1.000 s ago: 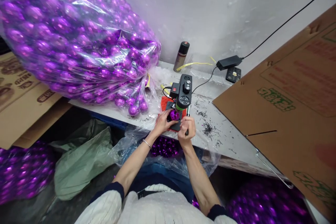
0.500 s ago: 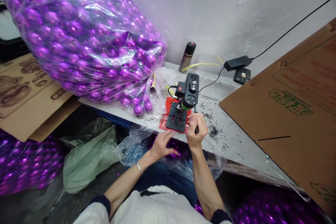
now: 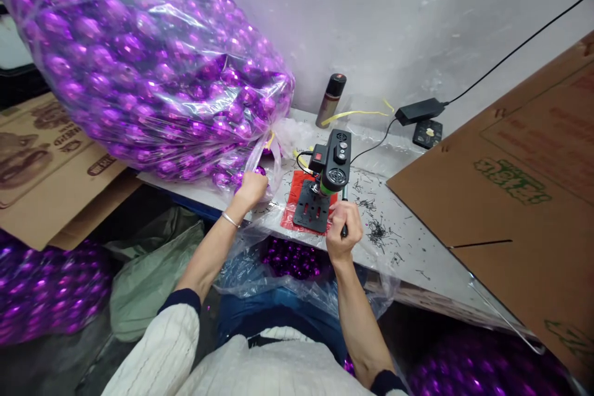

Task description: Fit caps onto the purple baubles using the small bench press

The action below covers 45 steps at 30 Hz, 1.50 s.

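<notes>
My right hand (image 3: 344, 230) is wrapped round the black lever handle of a small black machine (image 3: 336, 164). The machine's dark base plate (image 3: 312, 207) rests on red plastic (image 3: 288, 213). My left hand (image 3: 252, 189) is at the mouth of a big clear bag of shiny purple balls (image 3: 153, 68), its fingers closed among the loose balls there. What those fingers hold is hidden behind the hand. Below the table's edge, between my arms, purple balls (image 3: 294, 258) lie in an open clear bag.
A spray can (image 3: 331, 101), a black power adapter (image 3: 420, 111) and scattered black bits (image 3: 377, 232) are on the table (image 3: 431, 260). Cardboard boxes stand at the right (image 3: 510, 198) and left (image 3: 55, 167). More bagged purple balls lie low on both sides.
My left hand has moved up and left, from below the machine to the loose balls at the bag's mouth, and its fingers have closed. My right hand stays on the lever, slightly shifted.
</notes>
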Each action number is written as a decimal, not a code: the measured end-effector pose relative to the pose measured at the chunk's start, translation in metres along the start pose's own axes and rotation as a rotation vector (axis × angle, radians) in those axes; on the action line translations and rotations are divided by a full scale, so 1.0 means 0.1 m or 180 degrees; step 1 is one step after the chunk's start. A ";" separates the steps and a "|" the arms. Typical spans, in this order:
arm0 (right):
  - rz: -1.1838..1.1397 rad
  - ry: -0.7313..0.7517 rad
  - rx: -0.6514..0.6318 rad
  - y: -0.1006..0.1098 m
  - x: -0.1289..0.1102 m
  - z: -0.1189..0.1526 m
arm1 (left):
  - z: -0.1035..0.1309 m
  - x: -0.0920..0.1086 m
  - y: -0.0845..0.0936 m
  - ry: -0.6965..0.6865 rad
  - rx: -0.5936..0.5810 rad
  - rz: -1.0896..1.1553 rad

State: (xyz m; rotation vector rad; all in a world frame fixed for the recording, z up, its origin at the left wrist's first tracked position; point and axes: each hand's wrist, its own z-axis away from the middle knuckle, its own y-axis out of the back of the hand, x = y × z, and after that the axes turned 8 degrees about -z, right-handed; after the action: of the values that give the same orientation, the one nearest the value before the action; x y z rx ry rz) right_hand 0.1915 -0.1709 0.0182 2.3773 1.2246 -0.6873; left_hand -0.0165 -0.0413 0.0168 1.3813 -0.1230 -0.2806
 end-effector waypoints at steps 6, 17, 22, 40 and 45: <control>0.0058 0.0026 -0.0084 0.02 0.02 0.01 | 0.02 0.02 -0.15 -0.0011 0.0437 0.0468; 0.0105 0.0120 -0.0171 0.04 0.03 0.00 | 0.60 0.57 -0.50 -0.0358 0.0798 0.5937; 0.0180 0.0126 -0.0244 0.09 -0.01 -0.09 | 0.70 0.93 -0.67 -0.0033 0.0156 0.6650; 0.0207 0.0218 -0.0345 0.12 -0.02 -0.14 | 0.25 1.06 -0.99 -0.0436 0.1466 0.2952; 0.0162 0.0161 -0.0328 0.12 -0.02 -0.13 | 0.19 1.09 -0.97 -0.0695 0.1588 0.2667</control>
State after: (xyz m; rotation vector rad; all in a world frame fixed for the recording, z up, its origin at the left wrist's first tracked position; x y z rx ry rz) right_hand 0.2033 -0.1721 0.0312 2.3451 1.1861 -0.5382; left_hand 0.0709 -0.1045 -0.0825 1.6551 -0.9775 0.3281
